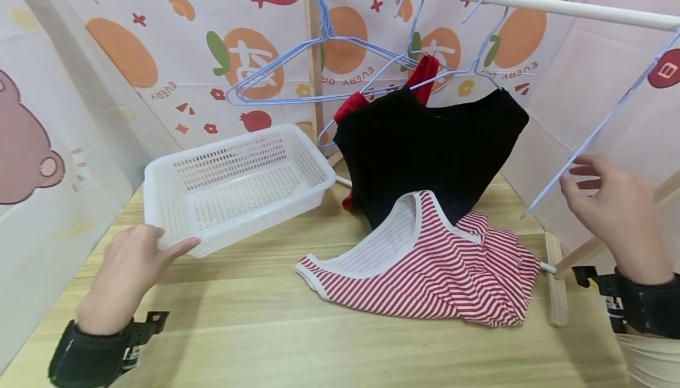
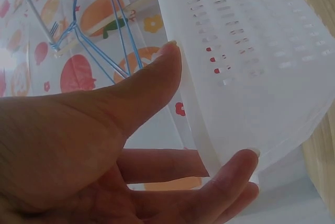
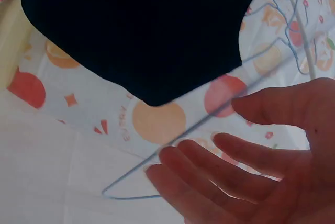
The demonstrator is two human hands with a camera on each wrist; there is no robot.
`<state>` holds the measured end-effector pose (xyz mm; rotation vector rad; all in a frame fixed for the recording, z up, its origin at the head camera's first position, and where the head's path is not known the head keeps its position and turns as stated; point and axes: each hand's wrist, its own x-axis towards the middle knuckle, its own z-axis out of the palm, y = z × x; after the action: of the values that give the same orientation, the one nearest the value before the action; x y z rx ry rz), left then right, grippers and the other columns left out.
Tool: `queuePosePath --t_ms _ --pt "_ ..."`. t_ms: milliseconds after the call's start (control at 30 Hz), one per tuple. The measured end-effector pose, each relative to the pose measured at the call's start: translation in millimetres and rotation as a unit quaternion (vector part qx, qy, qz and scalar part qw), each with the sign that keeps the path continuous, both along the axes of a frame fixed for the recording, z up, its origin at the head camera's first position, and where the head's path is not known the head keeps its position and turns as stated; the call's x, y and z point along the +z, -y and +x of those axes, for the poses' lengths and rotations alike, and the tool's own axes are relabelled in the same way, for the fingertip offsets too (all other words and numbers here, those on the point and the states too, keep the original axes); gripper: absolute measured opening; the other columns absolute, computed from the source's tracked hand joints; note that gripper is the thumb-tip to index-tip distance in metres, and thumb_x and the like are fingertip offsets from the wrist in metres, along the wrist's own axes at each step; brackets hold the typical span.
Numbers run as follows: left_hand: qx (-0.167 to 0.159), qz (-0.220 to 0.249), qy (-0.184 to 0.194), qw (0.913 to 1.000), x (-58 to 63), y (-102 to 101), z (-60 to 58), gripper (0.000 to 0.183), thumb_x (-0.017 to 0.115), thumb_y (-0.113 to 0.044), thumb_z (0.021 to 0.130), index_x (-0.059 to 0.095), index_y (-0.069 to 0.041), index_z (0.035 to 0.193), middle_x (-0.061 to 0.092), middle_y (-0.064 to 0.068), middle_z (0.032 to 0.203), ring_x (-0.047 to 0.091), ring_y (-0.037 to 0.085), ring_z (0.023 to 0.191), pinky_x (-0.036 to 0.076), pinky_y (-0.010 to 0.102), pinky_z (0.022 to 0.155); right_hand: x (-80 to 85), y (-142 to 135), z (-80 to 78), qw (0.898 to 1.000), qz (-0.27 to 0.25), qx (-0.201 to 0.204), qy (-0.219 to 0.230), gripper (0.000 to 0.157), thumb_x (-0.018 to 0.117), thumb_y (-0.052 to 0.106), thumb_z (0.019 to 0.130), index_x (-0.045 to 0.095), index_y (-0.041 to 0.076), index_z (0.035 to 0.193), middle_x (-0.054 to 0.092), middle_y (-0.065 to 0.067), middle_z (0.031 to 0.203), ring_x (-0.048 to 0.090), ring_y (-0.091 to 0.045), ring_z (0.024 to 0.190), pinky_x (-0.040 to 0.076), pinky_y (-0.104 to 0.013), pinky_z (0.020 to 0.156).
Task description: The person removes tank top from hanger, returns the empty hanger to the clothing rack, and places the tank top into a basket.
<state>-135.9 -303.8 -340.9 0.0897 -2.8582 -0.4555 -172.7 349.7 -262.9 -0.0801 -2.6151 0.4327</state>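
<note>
On the left, my left hand grips the near left corner of a white plastic basket, its thumb along the rim. Close up in the left wrist view, the thumb and fingertips touch the basket on different sides of the corner. At the right, my right hand is beside a blue wire hanger hooked near the rack's right end. Its fingers are loosely bent, thumb apart, with the hanger passing behind them in the right wrist view. A red-and-white striped tank top lies on the table.
A black top hangs on a blue hanger from the white rail, before a red garment. Several bare blue hangers bunch at the rail's left end. The rack's wooden foot stands on the table.
</note>
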Motion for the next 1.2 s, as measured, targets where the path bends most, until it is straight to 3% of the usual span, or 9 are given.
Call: queuePosePath --t_ms 33,100,133,333,500,633,800,1000,1200 --pt "0.000 0.000 -0.001 1.0000 0.2 0 0.1 0.050 0.079 -0.038 0.090 0.055 -0.001 0.068 0.039 0.005 0.061 0.041 0.024 0.058 0.028 0.032 0.051 -2.4 0 -1.8 1.000 0.002 0.007 0.019 0.047 0.058 0.024 0.102 0.055 -0.008 0.136 0.064 -0.039 0.124 0.065 -0.057 0.104 0.057 -0.058 0.076" --pt "0.001 0.002 0.002 1.0000 0.4 0 -0.2 0.050 0.079 -0.039 0.090 0.056 0.001 0.069 0.040 0.005 0.061 0.041 0.024 0.058 0.028 0.032 0.051 -7.2 -1 -5.8 0.998 0.012 0.024 0.056 0.047 0.057 0.025 0.102 0.056 -0.007 0.135 0.064 -0.037 0.123 0.066 -0.056 0.105 0.056 -0.057 0.078" --pt "0.001 0.002 0.003 1.0000 0.4 0 -0.4 0.050 0.079 -0.039 0.090 0.056 0.001 0.069 0.040 0.006 0.061 0.041 0.024 0.058 0.028 0.032 0.051 -9.7 -2 -7.3 0.996 0.016 0.038 0.074 0.047 0.057 0.026 0.102 0.055 -0.008 0.135 0.064 -0.038 0.123 0.065 -0.057 0.105 0.053 -0.065 0.081" --pt "0.002 0.000 0.008 1.0000 1.1 0 -1.6 0.051 0.078 -0.041 0.090 0.056 0.000 0.068 0.040 0.005 0.062 0.041 0.024 0.059 0.028 0.032 0.050 -27.3 -1 -13.8 0.981 0.020 0.133 0.142 0.049 0.063 0.024 0.101 0.053 -0.008 0.137 0.068 -0.037 0.116 0.068 -0.055 0.102 0.058 -0.060 0.075" --pt "0.003 0.002 0.007 1.0000 1.1 0 -2.1 0.051 0.079 -0.040 0.090 0.058 0.002 0.070 0.040 0.005 0.061 0.041 0.023 0.059 0.028 0.032 0.050 -43.6 6 -16.0 0.965 0.010 0.168 0.199 0.061 0.066 0.027 0.101 0.044 -0.006 0.147 0.059 -0.040 0.131 0.064 -0.058 0.110 0.058 -0.061 0.082" --pt "0.005 0.005 0.009 0.9999 1.1 0 -2.0 0.053 0.079 -0.040 0.090 0.064 0.010 0.079 0.042 0.007 0.062 0.043 0.025 0.060 0.028 0.032 0.051 -51.3 14 -16.3 0.965 0.009 0.193 0.176 0.062 0.070 0.023 0.098 0.044 -0.007 0.146 0.053 -0.043 0.136 0.067 -0.056 0.105 0.057 -0.063 0.087" --pt "0.005 -0.002 0.007 1.0000 0.2 1 -1.8 0.052 0.079 -0.042 0.090 0.060 0.004 0.073 0.039 0.005 0.061 0.041 0.024 0.059 0.028 0.032 0.051 -57.9 21 -15.4 0.969 0.019 0.217 0.112 0.059 0.076 0.019 0.092 0.053 -0.002 0.141 0.061 -0.040 0.129 0.073 -0.049 0.096 0.058 -0.062 0.083" --pt "0.003 -0.006 0.002 1.0000 -0.9 1 -2.5 0.052 0.078 -0.043 0.090 0.058 0.001 0.070 0.038 0.004 0.061 0.041 0.023 0.058 0.027 0.032 0.050 -64.6 29 -17.2 0.962 0.045 0.264 0.055 0.060 0.083 0.013 0.081 0.060 -0.003 0.134 0.068 -0.030 0.126 0.073 -0.042 0.092 0.059 -0.055 0.078" --pt "0.003 -0.002 0.004 1.0000 -2.4 3 -2.4 0.061 0.079 -0.043 0.089 0.066 0.016 0.088 0.043 0.007 0.061 0.042 0.025 0.060 0.027 0.032 0.050 -65.9 46 -13.9 0.949 0.065 0.267 0.155 0.075 0.085 0.026 0.084 0.051 0.002 0.147 0.057 -0.031 0.142 0.056 -0.052 0.127 0.050 -0.067 0.099"
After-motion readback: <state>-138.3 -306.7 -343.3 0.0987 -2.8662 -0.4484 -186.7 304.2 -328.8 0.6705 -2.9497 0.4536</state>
